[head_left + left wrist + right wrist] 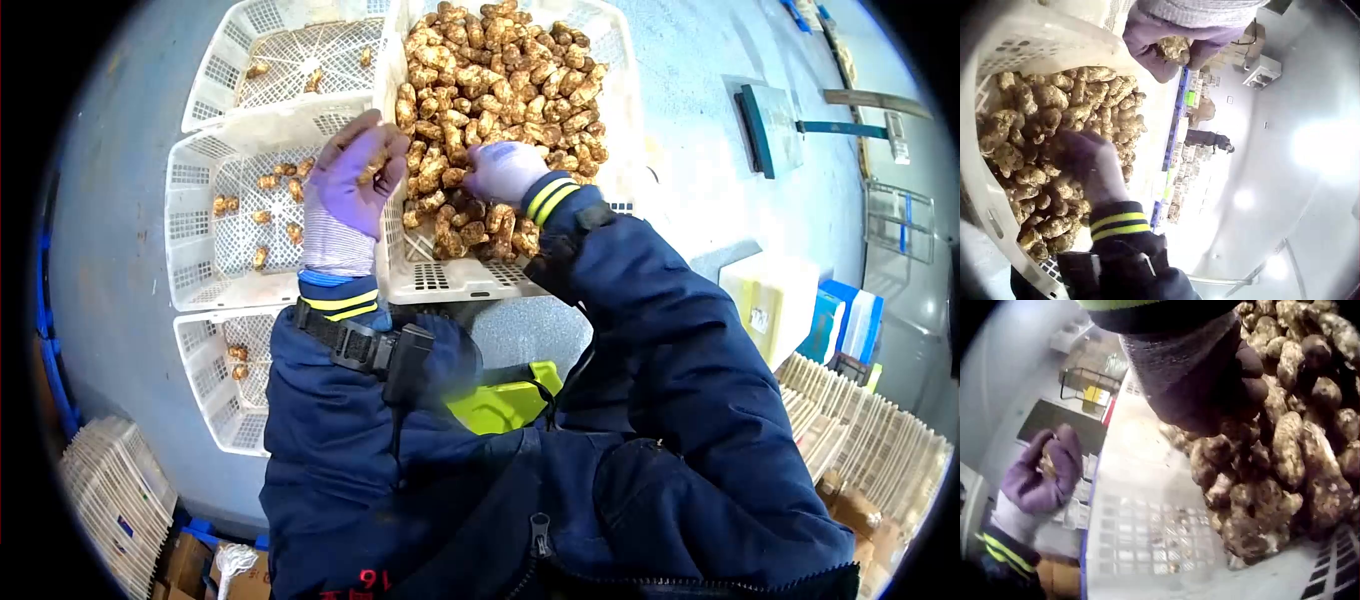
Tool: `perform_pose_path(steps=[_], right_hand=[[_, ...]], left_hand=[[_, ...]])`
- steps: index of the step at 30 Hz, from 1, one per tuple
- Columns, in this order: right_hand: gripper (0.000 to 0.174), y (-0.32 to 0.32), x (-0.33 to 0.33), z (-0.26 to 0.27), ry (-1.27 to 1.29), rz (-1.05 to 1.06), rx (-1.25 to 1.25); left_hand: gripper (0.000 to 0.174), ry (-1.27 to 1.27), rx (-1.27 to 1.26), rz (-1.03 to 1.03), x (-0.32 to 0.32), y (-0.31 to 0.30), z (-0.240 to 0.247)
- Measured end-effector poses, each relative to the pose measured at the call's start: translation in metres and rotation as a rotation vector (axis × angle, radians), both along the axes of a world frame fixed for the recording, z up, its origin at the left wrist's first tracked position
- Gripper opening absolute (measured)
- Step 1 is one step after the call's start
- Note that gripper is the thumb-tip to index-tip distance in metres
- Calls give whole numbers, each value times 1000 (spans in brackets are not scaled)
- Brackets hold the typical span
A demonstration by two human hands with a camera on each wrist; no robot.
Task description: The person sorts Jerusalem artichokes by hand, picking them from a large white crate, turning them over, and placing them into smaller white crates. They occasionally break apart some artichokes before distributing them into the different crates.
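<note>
My left hand, in a purple-palmed glove, is raised over the left wall of the large white crate. Its curled fingers hold a knobby brown-and-cream mushroom, partly hidden by the glove. Inside that crate lies a deep heap of similar mushrooms. My right hand, gloved too, reaches down into the near part of the heap. Its fingers bend down among the mushrooms, and I cannot tell whether they grip one. Bare lattice floor shows at the crate's near left corner.
Left of the large crate stand smaller white crates, with a few mushrooms scattered in each. A white box and stacked crates stand at the right. Another crate stack is at lower left. A lime-green object sits below the crate.
</note>
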State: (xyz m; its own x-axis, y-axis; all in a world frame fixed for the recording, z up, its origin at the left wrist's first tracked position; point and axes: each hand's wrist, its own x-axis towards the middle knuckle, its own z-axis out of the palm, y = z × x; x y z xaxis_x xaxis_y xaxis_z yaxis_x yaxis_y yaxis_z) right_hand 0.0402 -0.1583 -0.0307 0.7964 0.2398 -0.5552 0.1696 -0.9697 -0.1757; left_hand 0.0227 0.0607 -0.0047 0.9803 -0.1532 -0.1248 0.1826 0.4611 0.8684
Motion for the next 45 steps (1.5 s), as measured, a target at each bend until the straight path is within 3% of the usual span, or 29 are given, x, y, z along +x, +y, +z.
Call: perform_pose_path(steps=[2, 4, 6, 7, 8, 9, 10, 11, 12, 14, 16, 17, 20, 22, 23, 24, 26, 27, 28, 29, 30, 31, 32, 34, 38, 39, 43, 44, 45], right_hand=[[28, -13, 5, 26, 56, -298, 252], [21, -15, 14, 83, 201, -565, 472], [24, -6, 11, 104, -29, -349, 511], [27, 4, 19, 100, -121, -34, 528], [27, 6, 22, 100, -147, -130, 609], [28, 7, 25, 99, -176, -223, 694], [28, 13, 23, 116, -134, -471, 742], [33, 8, 33, 93, -459, -150, 457], [34, 12, 28, 83, -415, -133, 280], [34, 32, 23, 40, -199, 250, 121], [34, 47, 3, -5, -358, 367, 171], [32, 49, 0, -11, -204, 383, -11], [30, 50, 9, -1, -132, 376, -176], [27, 26, 6, 8, -250, 336, -79], [24, 14, 12, 14, -197, 196, -31], [22, -1, 16, 20, -142, 55, 16], [32, -33, -1, 36, -94, -557, 696], [33, -45, -5, 51, 73, -641, 848], [36, -52, -11, 42, 76, -725, 1123], [38, -55, -18, 45, 83, -616, 1305], [37, -58, -27, 47, 148, -735, 1402], [37, -49, -38, 66, 208, -862, 1503], [37, -39, -48, 86, 258, -991, 1600], [30, -43, -53, 85, 349, -1001, 1604], [26, -33, -58, 96, 572, -1152, 1858], [21, -27, -62, 99, 431, -985, 1853], [18, -40, -56, 80, 306, -935, 1688], [23, -41, -54, 71, 65, -754, 1483], [29, -42, -53, 62, -159, -571, 1263]], left_hand=[[35, -212, 228, -108, -5, 1, -11], [36, 237, 89, -126, -8, -11, 9], [37, 472, -176, -167, -2, -23, 5], [40, 325, -131, -165, -16, -30, 32], [41, 207, -237, -158, -18, -31, 19], [41, 40, -97, -215, -18, -23, -1], [41, -121, 48, -267, -17, -15, -2], [38, 118, -155, -347, -11, -4, 7], [34, -33, -174, -302, -10, -2, -5], [28, 100, -503, -213, 3, 7, 4], [29, 1, -374, -30, -3, 1, 10], [29, -47, -304, 59, -5, 1, 11], [34, 70, -344, 101, -3, 2, 10], [34, -103, -212, 37, -7, 2, 4], [33, -195, -141, 16, -7, 3, 11], [31, 140, -209, -9, -3, 2, 19], [29, -216, 75, -115, -11, -2, -1], [30, -52, -91, -224, -5, 0, -16], [32, 46, -105, -227, -9, -8, -7], [35, 159, -92, -251, -10, -16, 7], [38, 274, -75, -274, -12, -22, 20], [44, 91, -41, -334, -17, -29, 22], [44, 210, -129, -403, -17, -29, 31], [44, 181, -149, -439, -23, -33, 46], [37, 223, -220, -500, -19, -30, 28], [37, 156, -171, -490, -21, -31, 21], [38, 140, -130, -514, -27, -37, 19], [38, 124, -105, -526, -27, -39, 19], [44, 338, -226, -500, -22, -46, 19]])
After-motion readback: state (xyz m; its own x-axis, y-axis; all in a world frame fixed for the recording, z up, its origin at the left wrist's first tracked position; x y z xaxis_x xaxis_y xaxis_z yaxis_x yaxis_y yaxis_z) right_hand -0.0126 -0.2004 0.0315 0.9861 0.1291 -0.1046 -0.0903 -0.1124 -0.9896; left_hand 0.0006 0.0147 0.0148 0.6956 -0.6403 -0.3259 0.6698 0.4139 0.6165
